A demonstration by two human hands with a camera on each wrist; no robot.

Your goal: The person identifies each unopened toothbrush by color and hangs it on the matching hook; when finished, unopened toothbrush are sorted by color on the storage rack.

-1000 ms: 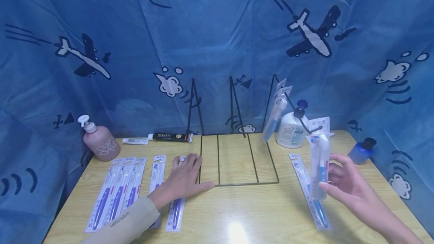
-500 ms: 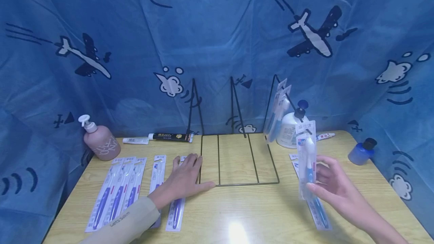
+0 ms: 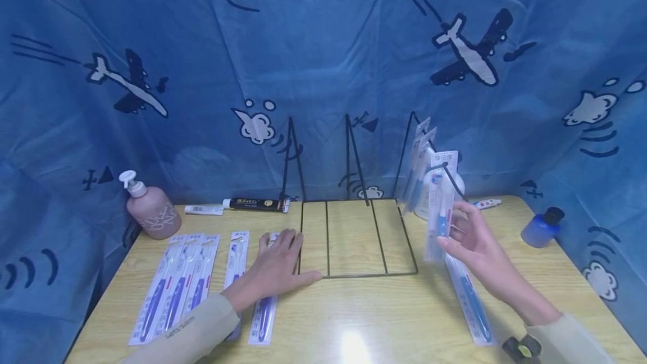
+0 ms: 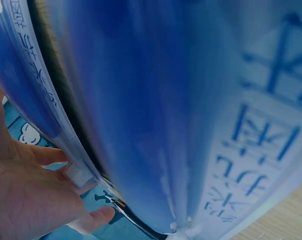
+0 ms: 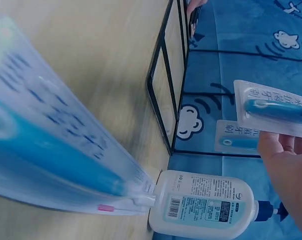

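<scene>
My right hand [image 3: 477, 243] pinches a packaged toothbrush [image 3: 437, 206] with a blue handle. Its card hangs upright, and the right wire arm passes through the hole near its top. Behind it, several packaged blue toothbrushes [image 3: 417, 170] hang on the same arm of the black wire rack [image 3: 354, 276]. Another packaged blue toothbrush [image 3: 473, 305] lies on the table below the right hand. Fingers spread, my left hand [image 3: 273, 265] rests over the top of a packaged purple toothbrush [image 3: 264, 319] beside the rack's left edge.
Several packaged purple toothbrushes [image 3: 174, 291] lie at the left. Behind them stand a pink pump bottle [image 3: 154, 215] and two tubes, one a black toothpaste tube [image 3: 255, 205]. A white pump bottle [image 5: 203, 205] stands behind the right wire arm, and a small blue bottle [image 3: 541, 230] at the far right.
My right hand has moved left and away from me with the toothbrush, bringing its card onto the right wire arm. The left hand stays in place.
</scene>
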